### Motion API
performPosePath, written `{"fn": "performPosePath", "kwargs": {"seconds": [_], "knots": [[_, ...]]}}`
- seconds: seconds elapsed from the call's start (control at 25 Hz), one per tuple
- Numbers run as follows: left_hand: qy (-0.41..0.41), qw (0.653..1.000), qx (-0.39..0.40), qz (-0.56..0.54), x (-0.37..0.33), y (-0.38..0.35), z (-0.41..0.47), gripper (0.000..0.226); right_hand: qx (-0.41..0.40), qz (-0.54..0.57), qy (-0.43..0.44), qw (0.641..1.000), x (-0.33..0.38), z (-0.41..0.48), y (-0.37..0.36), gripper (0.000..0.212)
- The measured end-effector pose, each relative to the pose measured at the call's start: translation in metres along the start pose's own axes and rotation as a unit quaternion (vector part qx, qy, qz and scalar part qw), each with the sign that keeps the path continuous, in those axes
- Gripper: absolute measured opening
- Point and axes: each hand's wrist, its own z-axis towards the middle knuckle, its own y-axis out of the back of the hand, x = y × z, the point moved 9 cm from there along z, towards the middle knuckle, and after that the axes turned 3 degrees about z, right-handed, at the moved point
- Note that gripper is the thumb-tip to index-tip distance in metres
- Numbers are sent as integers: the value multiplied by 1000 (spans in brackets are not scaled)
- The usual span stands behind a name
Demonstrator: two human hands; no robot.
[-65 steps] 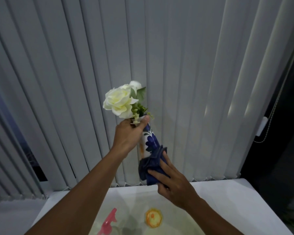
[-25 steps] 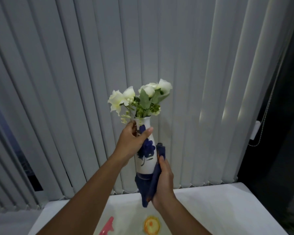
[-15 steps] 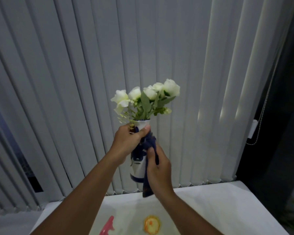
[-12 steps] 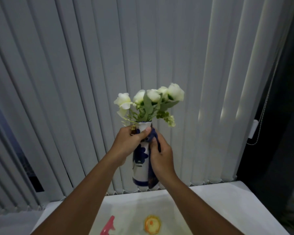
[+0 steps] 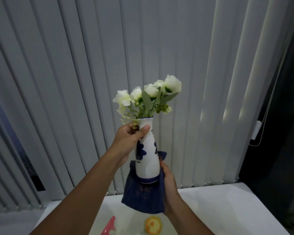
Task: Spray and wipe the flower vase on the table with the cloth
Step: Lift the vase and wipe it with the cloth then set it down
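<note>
My left hand (image 5: 126,143) is closed around the flower vase (image 5: 147,150) neck, held upright above the bench (image 5: 227,209); my right hand (image 5: 170,189) presses the dark blue cloth (image 5: 143,195) against its base.

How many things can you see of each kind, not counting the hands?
Vase: 1
Bunch of white flowers: 1
Blue cloth: 1
Pink spray bottle, only partly in view: 1
Yellow round thing on the table: 1
Table: 1
Total: 6
</note>
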Motion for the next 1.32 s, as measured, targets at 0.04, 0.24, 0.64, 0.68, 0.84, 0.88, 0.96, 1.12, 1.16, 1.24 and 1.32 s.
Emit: {"fn": "performPosePath", "kwargs": {"seconds": [0.04,0.24,0.64,0.68,0.84,0.88,0.96,1.12,1.16,1.24,1.32], "knots": [[-4,1000,-8,-1,2,-1,-1,14,-15,16,6,1000,0,0,0,61],[-18,998,-42,52,-2,-8,-2,27,-37,48,165,985,26,-9,-4,37],[11,995,-30,96,13,-12,-3,26,-21,-345,472,811,109,-66,-63,25],[7,995,-36,92,13,-12,-4,24,-11,-367,497,787,116,-69,-71,27],[-5,994,-81,72,4,-4,-1,36,60,-485,606,628,80,-75,-65,44],[-5,993,-93,70,3,-1,0,44,79,-526,621,575,62,-74,-55,45],[-4,992,-98,85,4,3,2,47,117,-589,629,493,32,-70,-31,44],[-8,992,-82,97,9,1,3,43,152,-570,614,524,29,-67,-18,48],[-13,993,-74,91,7,-2,3,42,143,-542,603,568,40,-66,-25,49],[-25,994,-61,92,1,-9,4,34,113,-487,587,637,69,-65,-46,52],[-25,995,-40,89,-4,-13,6,27,105,-430,553,705,99,-60,-68,51]]}}
